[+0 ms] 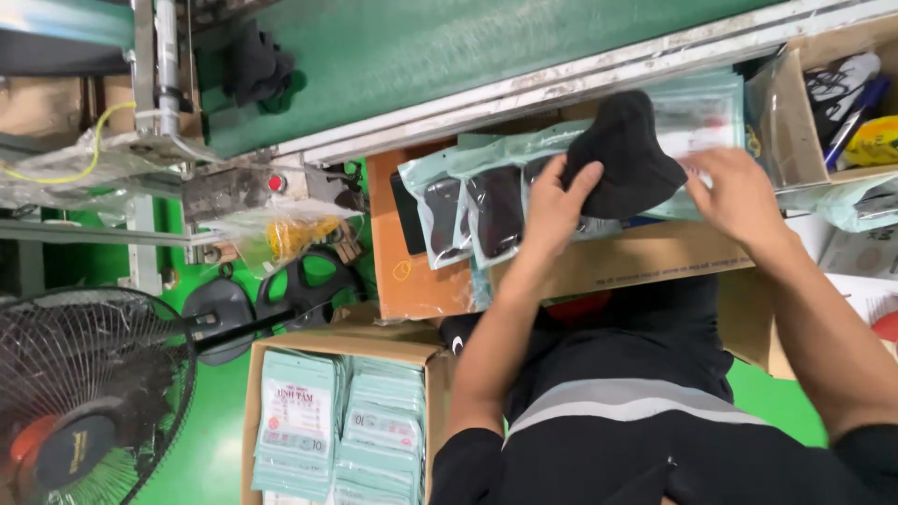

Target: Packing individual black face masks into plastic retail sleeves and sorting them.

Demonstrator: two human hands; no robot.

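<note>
Beside a green conveyor (468, 42), the left hand (554, 208) grips a black sock (625, 154) while the right hand (739, 194) pinches a clear pouch (697, 117), steadying it near the sock.

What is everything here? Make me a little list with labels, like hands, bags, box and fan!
left hand: holds the black sock at its lower edge
right hand: on a clear-and-teal packet, beside the sock
filled packets: overlapping in a row on the cardboard work surface, dark items inside
conveyor belt: green, with another dark sock lying on it
carton: open, stacked with teal packets
fan: black, on the green floor
</note>
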